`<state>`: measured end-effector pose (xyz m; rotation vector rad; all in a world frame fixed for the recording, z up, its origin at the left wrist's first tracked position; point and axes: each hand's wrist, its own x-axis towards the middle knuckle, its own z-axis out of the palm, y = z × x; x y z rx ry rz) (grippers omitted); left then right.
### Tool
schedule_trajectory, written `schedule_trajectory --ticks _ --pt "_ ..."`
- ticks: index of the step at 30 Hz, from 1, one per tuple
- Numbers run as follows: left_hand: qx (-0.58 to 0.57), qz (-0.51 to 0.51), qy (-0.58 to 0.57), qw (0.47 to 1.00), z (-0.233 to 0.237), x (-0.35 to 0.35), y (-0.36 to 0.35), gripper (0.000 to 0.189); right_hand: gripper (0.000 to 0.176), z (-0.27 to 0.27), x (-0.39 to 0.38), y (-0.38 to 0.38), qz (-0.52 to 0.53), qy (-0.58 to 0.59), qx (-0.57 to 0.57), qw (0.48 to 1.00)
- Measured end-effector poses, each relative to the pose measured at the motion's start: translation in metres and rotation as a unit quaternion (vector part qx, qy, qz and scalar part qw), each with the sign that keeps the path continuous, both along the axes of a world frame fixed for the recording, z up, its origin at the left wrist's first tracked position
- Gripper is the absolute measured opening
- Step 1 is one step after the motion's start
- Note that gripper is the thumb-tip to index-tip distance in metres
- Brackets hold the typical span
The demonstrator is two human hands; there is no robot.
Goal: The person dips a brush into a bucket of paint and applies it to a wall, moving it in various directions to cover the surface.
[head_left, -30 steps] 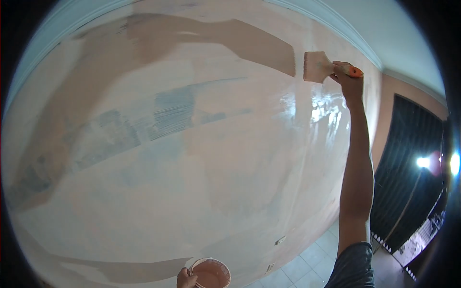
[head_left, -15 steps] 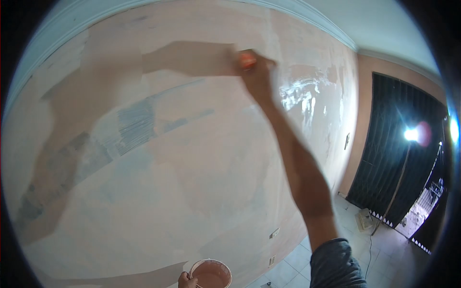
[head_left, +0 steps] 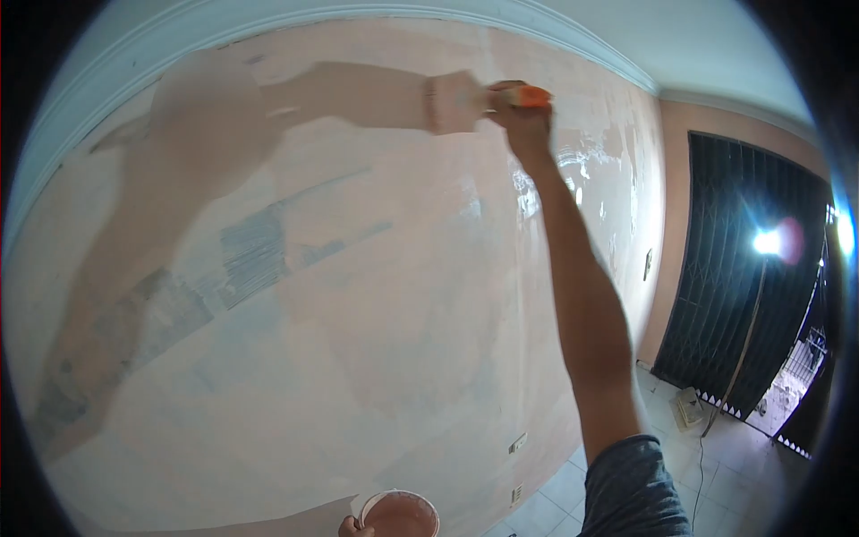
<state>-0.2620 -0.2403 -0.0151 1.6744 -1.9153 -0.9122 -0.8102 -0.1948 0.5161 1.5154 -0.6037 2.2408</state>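
Observation:
My right hand (head_left: 526,121) is raised high against the wall (head_left: 403,295), fingers closed round the orange handle of a paintbrush (head_left: 535,97). The brush's head points left, toward the upper wall; blur and shadow make its bristles hard to tell. Low in the view, my left hand (head_left: 355,528) grips the rim of a round pale bucket (head_left: 435,512). Pinkish-brown paint (head_left: 400,517) fills part of it. Patchy pink and grey colour covers the wall, with glossy wet-looking streaks (head_left: 586,161) right of the brush.
White moulding (head_left: 376,12) runs along the wall's top. A bright lamp (head_left: 767,242) on a pole stands before a dark folding gate (head_left: 729,268) at right. Its cable (head_left: 700,474) lies on the tiled floor (head_left: 559,492). Sockets (head_left: 517,443) sit low on the wall.
My right hand has moved right and slightly up with the paintbrush, whose orange handle now points right. The left hand and bucket sit slightly lower and farther right in view.

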Motion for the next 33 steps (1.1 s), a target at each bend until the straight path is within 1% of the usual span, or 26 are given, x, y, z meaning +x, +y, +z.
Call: schedule_trajectory --ticks 1,2,3,4,5,7,9,10,11,12,13,14,15,17,19,20,22,24,25,26,27,28,29,30,31,33 --pt "0.069 -0.051 0.141 0.986 0.002 0.003 -0.012 0.023 0.017 -0.001 -0.02 0.007 -0.058 -0.022 0.01 0.998" --pt "0.067 -0.048 0.145 0.986 0.005 0.004 -0.008 0.023 0.015 0.001 -0.042 0.008 -0.12 -0.044 0.006 0.992" --pt "0.049 -0.009 0.069 0.996 0.009 0.004 0.0 0.023 0.012 0.003 -0.042 0.017 -0.221 -0.067 0.001 0.973" --pt "0.03 0.029 -0.008 0.999 0.01 0.005 0.005 0.023 0.011 0.003 -0.042 0.024 -0.309 -0.051 -0.014 0.95" --pt "0.03 0.031 -0.006 0.999 0.001 0.009 0.003 0.023 0.011 0.005 -0.042 0.026 -0.329 -0.059 -0.015 0.942" --pt "-0.001 -0.007 0.02 1.0 -0.024 0.018 -0.006 0.033 0.011 0.012 -0.038 0.025 -0.349 -0.066 -0.019 0.934" --pt "0.007 0.012 0.007 1.0 -0.001 0.012 0.001 0.027 0.013 0.019 -0.023 0.014 -0.376 -0.027 0.001 0.926" --pt "0.016 0.03 -0.008 0.999 0.006 0.011 0.005 0.022 0.014 0.024 -0.012 0.001 -0.351 0.0 -0.009 0.936" --pt "0.017 0.03 -0.009 0.999 0.002 0.011 0.003 0.022 0.013 0.024 0.01 -0.008 -0.356 0.047 -0.04 0.932" --pt "0.021 0.012 -0.018 1.0 -0.005 0.012 -0.002 0.031 0.01 0.025 0.028 -0.026 -0.32 0.051 -0.037 0.945" --pt "0.024 -0.007 -0.026 0.999 -0.011 0.011 -0.006 0.042 0.005 0.024 0.048 -0.044 -0.306 0.083 -0.078 0.945" --pt "0.024 -0.011 -0.029 0.999 -0.015 0.011 -0.007 0.042 0.008 0.02 0.083 -0.044 -0.307 0.112 -0.107 0.939" --pt "0.028 -0.013 -0.015 0.999 -0.017 0.01 -0.009 0.042 0.014 0.015 0.109 -0.051 -0.279 0.109 -0.106 0.948" --pt "0.029 -0.02 -0.007 0.999 -0.01 0.006 -0.01 0.043 0.015 -0.003 0.168 -0.018 -0.222 0.13 -0.077 0.963" --pt "-0.028 -0.04 -0.047 0.998 0.002 -0.004 -0.003 0.039 0.01 -0.018 0.2 -0.002 -0.111 0.144 -0.068 0.981" --pt "-0.029 -0.041 -0.05 0.998 0.0 -0.007 -0.002 0.039 0.01 -0.025 0.212 0.013 -0.061 0.132 -0.011 0.989" --pt "-0.088 0.036 -0.076 0.993 -0.006 -0.011 -0.003 0.023 0.014 -0.037 0.217 0.019 -0.053 0.124 -0.078 0.988" --pt "-0.083 0.056 -0.088 0.991 -0.002 -0.015 0.001 0.024 0.015 -0.061 0.199 0.024 -0.059 0.067 -0.045 0.995" --pt "-0.073 0.07 -0.101 0.99 0.001 -0.016 0.004 0.024 0.02 -0.076 0.181 0.016 -0.059 0.046 -0.086 0.993" --pt "-0.07 0.08 -0.093 0.99 0.006 -0.018 0.009 0.024 0.023 -0.093 0.171 0.022 0.042 -0.058 -0.065 0.995" --pt "-0.059 0.06 -0.117 0.989 0.014 -0.019 0.012 0.025 0.025 -0.109 0.161 0.035 0.104 -0.12 -0.075 0.984" --pt "-0.048 0.039 -0.142 0.988 0.018 -0.019 0.015 0.025 0.027 -0.129 0.142 0.041 0.097 -0.17 -0.042 0.98" --pt "-0.047 0.047 -0.137 0.988 0.016 -0.016 0.016 0.025 0.03 -0.151 0.129 0.048 0.075 -0.241 -0.011 0.968" --pt "-0.058 0.021 -0.15 0.987 0.014 -0.012 0.017 0.025 0.032 -0.171 0.123 0.056 0.082 -0.311 0.006 0.947" --pt "-0.07 -0.005 -0.16 0.985 0.012 -0.013 0.017 0.026 0.033 -0.191 0.121 0.061 0.114 -0.361 0.0 0.926" --pt "-0.051 -0.003 -0.165 0.985 0.01 -0.012 0.017 0.026 0.035 -0.232 0.112 0.068 0.139 -0.419 0.059 0.895"
